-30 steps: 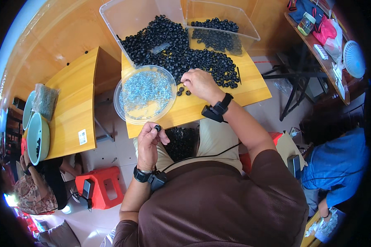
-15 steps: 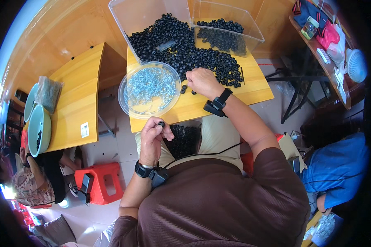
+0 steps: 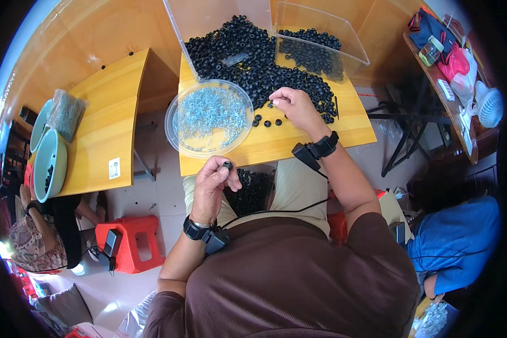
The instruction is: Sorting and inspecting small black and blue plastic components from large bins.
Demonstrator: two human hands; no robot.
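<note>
My left hand (image 3: 210,186) is closed at the near edge of the yellow table, pinching a small round black knob (image 3: 227,165) whose hollow end faces up. Over the front of a heap of black knobs (image 3: 236,48), my right hand (image 3: 297,112) has thumb and index finger together on a small dark piece that looks like another knob (image 3: 271,104), mostly covered by the fingertips. A few loose knobs (image 3: 267,123) lie on the wood just below that hand. Left of it stands a round clear tub (image 3: 172,127) with many tiny silvery-blue metal pieces (image 3: 211,110).
Clear plastic bins (image 3: 352,42) lie tipped at the back of the yellow table (image 3: 343,127). A dark container of black pieces (image 3: 250,191) sits between my knees. Left is a second table (image 3: 104,135) with green basins (image 3: 59,163); a red stool (image 3: 132,242) and co-workers flank me.
My right hand has shifted right from the heap's edge and turned, its fingertips now showing in a pinch. Three loose knobs show in front of the heap. My left hand keeps its knob.
</note>
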